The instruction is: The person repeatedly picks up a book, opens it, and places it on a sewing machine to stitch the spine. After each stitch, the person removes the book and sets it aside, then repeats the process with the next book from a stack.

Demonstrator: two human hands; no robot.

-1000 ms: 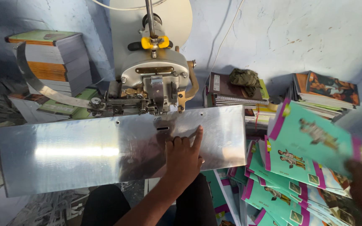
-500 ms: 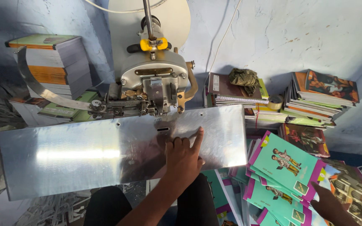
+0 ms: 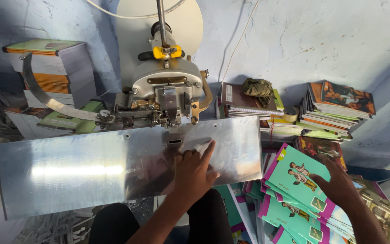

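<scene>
The left hand [image 3: 194, 169] lies flat and spread on the sloping metal plate [image 3: 82, 169], fingers pointing at the slot beneath the stitching machine [image 3: 165, 97], holding nothing. The right hand [image 3: 339, 183] rests open-fingered on the top teal booklet [image 3: 296, 174] of a fanned pile low at the right, within easy reach. Finished stacks of books [image 3: 335, 108] stand against the wall.

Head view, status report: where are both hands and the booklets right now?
Left hand flat on the metal plate below the stitching machine. Right hand on the top teal booklet. Nothing between them.
</scene>
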